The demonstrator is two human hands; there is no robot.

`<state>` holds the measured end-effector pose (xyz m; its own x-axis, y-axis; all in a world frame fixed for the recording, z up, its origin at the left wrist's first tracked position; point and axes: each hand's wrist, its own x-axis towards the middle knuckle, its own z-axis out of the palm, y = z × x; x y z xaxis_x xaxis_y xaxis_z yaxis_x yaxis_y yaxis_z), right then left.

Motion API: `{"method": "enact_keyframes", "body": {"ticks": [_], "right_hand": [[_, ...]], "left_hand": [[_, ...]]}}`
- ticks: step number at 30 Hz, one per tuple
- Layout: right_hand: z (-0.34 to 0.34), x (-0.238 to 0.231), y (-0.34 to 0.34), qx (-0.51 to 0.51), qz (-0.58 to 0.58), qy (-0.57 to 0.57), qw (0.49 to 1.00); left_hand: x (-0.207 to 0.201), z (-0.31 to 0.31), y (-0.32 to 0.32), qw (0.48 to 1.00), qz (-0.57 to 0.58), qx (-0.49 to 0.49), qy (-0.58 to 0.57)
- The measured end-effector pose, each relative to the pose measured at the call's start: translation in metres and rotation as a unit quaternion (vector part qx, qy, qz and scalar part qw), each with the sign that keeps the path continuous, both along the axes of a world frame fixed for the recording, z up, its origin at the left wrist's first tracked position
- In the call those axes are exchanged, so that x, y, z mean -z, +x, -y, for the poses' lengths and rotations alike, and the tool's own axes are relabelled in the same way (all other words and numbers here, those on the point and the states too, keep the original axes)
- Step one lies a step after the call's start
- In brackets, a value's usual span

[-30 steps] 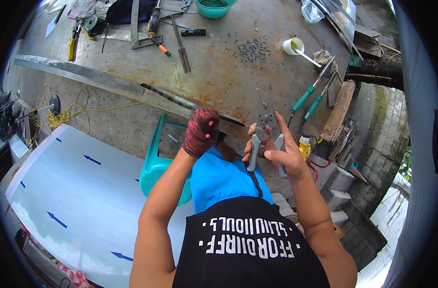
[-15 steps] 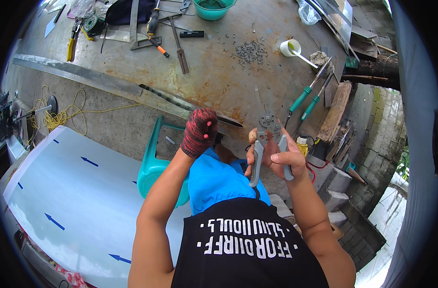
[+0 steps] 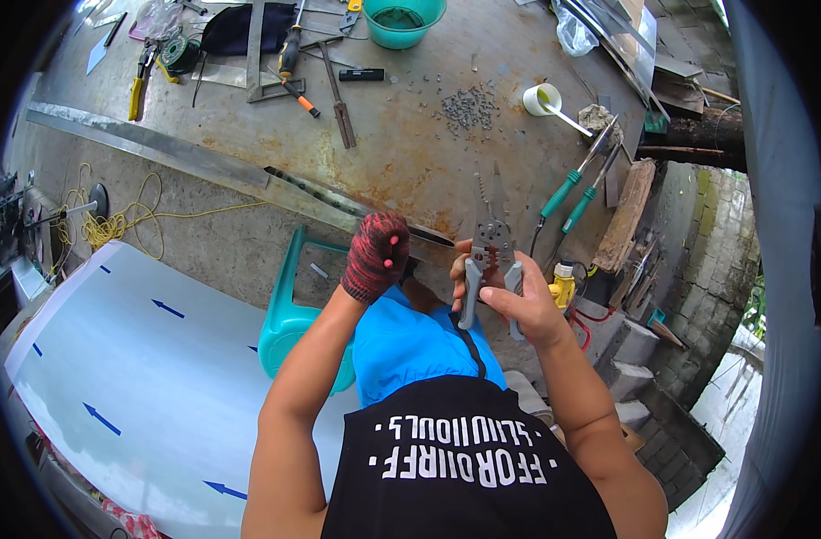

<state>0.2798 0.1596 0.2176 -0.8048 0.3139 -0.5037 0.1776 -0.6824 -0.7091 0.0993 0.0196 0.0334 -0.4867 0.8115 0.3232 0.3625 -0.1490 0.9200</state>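
Note:
My right hand [image 3: 529, 301] is closed around the grey handles of a wire stripper [image 3: 493, 242]. The tool's jaws point away from me and stand a little apart, with its two handles spread. My left hand [image 3: 377, 258], in a red and black knitted glove, is curled into a fist to the left of the tool. Whatever that fist may hold is hidden by its fingers. Both hands are just in front of the near edge of the metal worktable [image 3: 275, 135]. Behind the left fist, a long dark slot [image 3: 316, 190] runs along that edge.
Small grey metal pieces [image 3: 467, 108] lie heaped on the table near a white cup [image 3: 538, 101]. Two green-handled soldering irons [image 3: 563, 193] lean at the right. A teal bowl [image 3: 401, 27] stands farther back. A teal stool [image 3: 280, 310] and white sheet [image 3: 132, 359] are at the left.
My right hand has shifted slightly left with the wire stripper, and the tool has turned so that both jaws show. The left fist has dropped slightly toward me.

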Motion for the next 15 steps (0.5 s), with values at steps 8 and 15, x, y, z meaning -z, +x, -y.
{"method": "enact_keyframes", "body": {"ticks": [8, 15], "right_hand": [[-0.0016, -0.0058, -0.0019, -0.011, 0.064, 0.044, 0.997], [-0.0019, -0.0061, -0.0023, -0.017, 0.070, 0.050, 0.996]], "left_hand": [[0.0004, -0.0009, -0.0017, 1.000, -0.025, 0.009, -0.003], [-0.0004, 0.0002, -0.0006, 1.000, -0.019, 0.007, -0.002]]}}
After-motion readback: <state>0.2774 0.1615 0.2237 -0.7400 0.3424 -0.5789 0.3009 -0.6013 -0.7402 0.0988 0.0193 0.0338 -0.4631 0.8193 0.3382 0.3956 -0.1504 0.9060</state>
